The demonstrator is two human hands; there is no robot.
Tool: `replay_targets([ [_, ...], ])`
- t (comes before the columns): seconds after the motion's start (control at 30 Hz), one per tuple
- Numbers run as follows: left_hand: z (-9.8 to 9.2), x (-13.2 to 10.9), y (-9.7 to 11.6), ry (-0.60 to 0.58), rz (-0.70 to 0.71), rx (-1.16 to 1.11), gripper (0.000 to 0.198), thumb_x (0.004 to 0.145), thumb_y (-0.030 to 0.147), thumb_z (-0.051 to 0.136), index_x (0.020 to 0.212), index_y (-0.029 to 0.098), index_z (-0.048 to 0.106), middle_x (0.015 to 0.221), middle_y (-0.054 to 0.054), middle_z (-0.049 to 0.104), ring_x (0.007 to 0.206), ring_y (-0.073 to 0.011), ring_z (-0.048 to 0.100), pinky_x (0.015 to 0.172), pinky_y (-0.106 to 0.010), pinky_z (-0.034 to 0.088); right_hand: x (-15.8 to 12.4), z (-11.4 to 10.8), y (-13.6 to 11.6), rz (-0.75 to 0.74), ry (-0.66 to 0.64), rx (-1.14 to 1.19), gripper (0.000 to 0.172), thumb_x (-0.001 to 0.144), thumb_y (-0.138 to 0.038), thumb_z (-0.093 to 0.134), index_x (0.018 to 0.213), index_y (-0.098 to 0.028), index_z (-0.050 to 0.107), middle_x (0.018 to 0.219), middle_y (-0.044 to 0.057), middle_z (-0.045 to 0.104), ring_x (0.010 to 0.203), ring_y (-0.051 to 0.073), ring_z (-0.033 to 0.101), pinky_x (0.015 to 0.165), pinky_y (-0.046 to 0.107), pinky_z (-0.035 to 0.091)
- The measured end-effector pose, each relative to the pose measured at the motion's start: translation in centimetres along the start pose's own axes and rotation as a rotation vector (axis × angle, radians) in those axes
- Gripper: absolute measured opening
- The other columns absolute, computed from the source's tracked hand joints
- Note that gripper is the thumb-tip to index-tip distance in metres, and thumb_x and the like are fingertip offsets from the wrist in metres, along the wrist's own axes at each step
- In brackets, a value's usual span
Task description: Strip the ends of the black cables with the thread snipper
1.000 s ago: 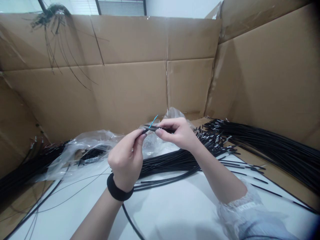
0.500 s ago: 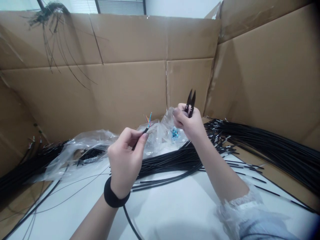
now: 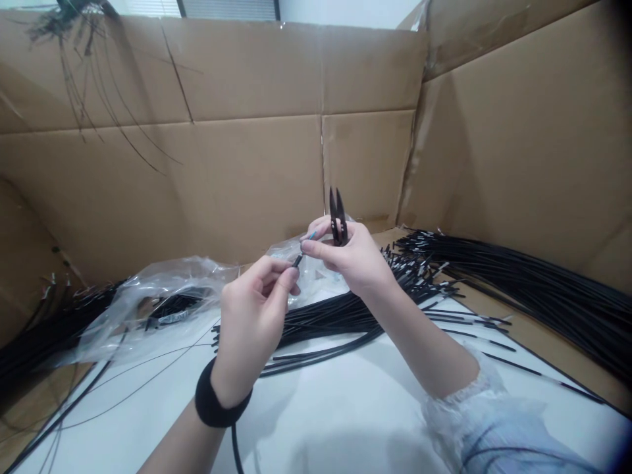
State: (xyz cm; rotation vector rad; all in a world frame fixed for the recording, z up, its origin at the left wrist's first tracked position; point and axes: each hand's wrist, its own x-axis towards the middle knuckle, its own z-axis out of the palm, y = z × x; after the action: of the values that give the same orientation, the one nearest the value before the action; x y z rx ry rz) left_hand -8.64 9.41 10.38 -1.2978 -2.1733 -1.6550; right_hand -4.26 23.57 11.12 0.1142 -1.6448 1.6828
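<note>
My left hand (image 3: 257,303) pinches a black cable (image 3: 297,261) close to its stripped end. Thin coloured wires (image 3: 312,235) come out of that end, a blue one showing most clearly. At those wires, the thumb and forefinger of my right hand (image 3: 353,257) are closed on them. Tucked in the same right hand is a pair of black thread snips (image 3: 338,214), blades pointing up and slightly apart. The rest of the cable runs down behind my left wrist, partly hidden.
Behind my hands lies a bundle of black cables (image 3: 330,316) on the white table (image 3: 316,408). More black cables (image 3: 513,296) are at the right and at the far left. A clear plastic bag (image 3: 168,276) lies left. Cardboard walls (image 3: 247,79) enclose the back and sides.
My right hand has moved left and down with the snips, from apart to touching the wires at the cable end. My left hand has stayed nearly in place. The view has shifted slightly.
</note>
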Motion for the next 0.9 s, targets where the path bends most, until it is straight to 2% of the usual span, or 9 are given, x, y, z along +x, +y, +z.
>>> replay_targets([
  [0.13,-0.9,0.6,0.1,-0.314,-0.237,-0.425,0.026,0.084,0.033,0.052,0.066,0.013,0.054,0.056,0.002,0.052,0.042,-0.0035,0.035,0.043,-0.018,0.028,0.8,-1.0,0.0,0.013,0.08,0.064,0.031,0.055,-0.03,0.076,0.067,-0.013,0.053,0.067,-0.002,0.054,0.042,0.001,0.035,0.034,0.017,0.021],
  [0.23,-1.2,0.6,-0.5,-0.436,-0.373,-0.539,0.026,0.083,0.031,0.053,0.065,0.012,0.052,0.055,0.002,0.051,0.04,-0.0013,0.032,0.041,-0.016,0.024,2.0,-3.7,-0.8,-0.077,0.364,0.086,0.031,0.06,-0.034,0.074,0.072,-0.015,0.052,0.057,-0.006,0.047,0.037,0.0,0.026,0.033,0.017,0.019],
  [0.3,-1.3,0.6,-0.9,-0.374,-0.373,-0.51,0.023,0.081,0.031,0.056,0.068,0.012,0.053,0.058,0.001,0.053,0.041,-0.0017,0.035,0.041,-0.016,0.026,2.7,-5.8,-1.4,-0.141,0.429,0.039,0.029,0.064,-0.035,0.07,0.074,-0.016,0.052,0.064,-0.003,0.055,0.036,-0.001,0.022,0.033,0.018,0.017],
  [0.4,-1.3,0.7,-1.4,-0.182,-0.279,-0.388,0.02,0.079,0.033,0.059,0.078,0.014,0.055,0.063,0.001,0.057,0.048,-0.0051,0.045,0.046,-0.017,0.036,3.5,-7.6,-1.0,-0.068,0.309,-0.15,0.029,0.066,-0.036,0.068,0.082,-0.014,0.057,0.073,0.003,0.063,0.037,0.0,0.025,0.035,0.018,0.018],
  [0.47,-1.4,0.8,-1.7,-0.131,-0.228,-0.314,0.02,0.079,0.035,0.058,0.085,0.016,0.054,0.065,0.001,0.057,0.052,-0.0077,0.05,0.049,-0.019,0.04,4.1,-8.0,0.5,0.028,0.225,-0.352,0.029,0.068,-0.033,0.065,0.086,-0.012,0.06,0.07,0.004,0.064,0.041,0.003,0.034,0.038,0.019,0.025],
  [0.57,-1.6,1.1,-2.1,-0.171,-0.182,-0.262,0.022,0.082,0.034,0.054,0.096,0.018,0.054,0.064,0.002,0.055,0.053,-0.0086,0.052,0.05,-0.021,0.042,5.2,-8.3,4.5,0.18,0.1,-0.848,0.018,0.069,-0.024,0.06,0.082,-0.011,0.062,0.072,0.004,0.065,0.061,0.009,0.053,0.055,0.018,0.038],
  [0.63,-1.7,1.4,-2.5,-0.191,-0.166,-0.258,0.026,0.083,0.033,0.052,0.104,0.018,0.054,0.066,0.002,0.055,0.054,-0.0088,0.052,0.051,-0.021,0.042,5.8,-8.8,7.4,0.271,0.137,-0.981,0.015,0.061,-0.018,0.065,0.073,-0.009,0.063,0.071,0.007,0.064,0.066,0.013,0.055,0.056,0.02,0.037],
  [0.73,-2.1,1.9,-3.0,-0.189,-0.17,-0.295,0.031,0.083,0.033,0.052,0.11,0.018,0.052,0.068,0.001,0.056,0.057,-0.0096,0.054,0.054,-0.022,0.045,6.3,-10.0,10.6,0.371,0.183,-1.077,0.008,0.065,-0.016,0.061,0.064,-0.008,0.062,0.064,0.01,0.062,0.064,0.016,0.055,0.057,0.023,0.036],
  [0.9,-2.9,2.5,-3.6,-0.158,-0.179,-0.326,0.038,0.081,0.03,0.053,0.117,0.019,0.048,0.066,0.001,0.057,0.056,-0.0101,0.056,0.053,-0.021,0.045,6.5,-11.4,10.7,0.324,0.187,-1.107,0.019,0.075,-0.021,0.057,0.063,-0.008,0.064,0.064,0.012,0.061,0.064,0.016,0.055,0.059,0.023,0.035],
])
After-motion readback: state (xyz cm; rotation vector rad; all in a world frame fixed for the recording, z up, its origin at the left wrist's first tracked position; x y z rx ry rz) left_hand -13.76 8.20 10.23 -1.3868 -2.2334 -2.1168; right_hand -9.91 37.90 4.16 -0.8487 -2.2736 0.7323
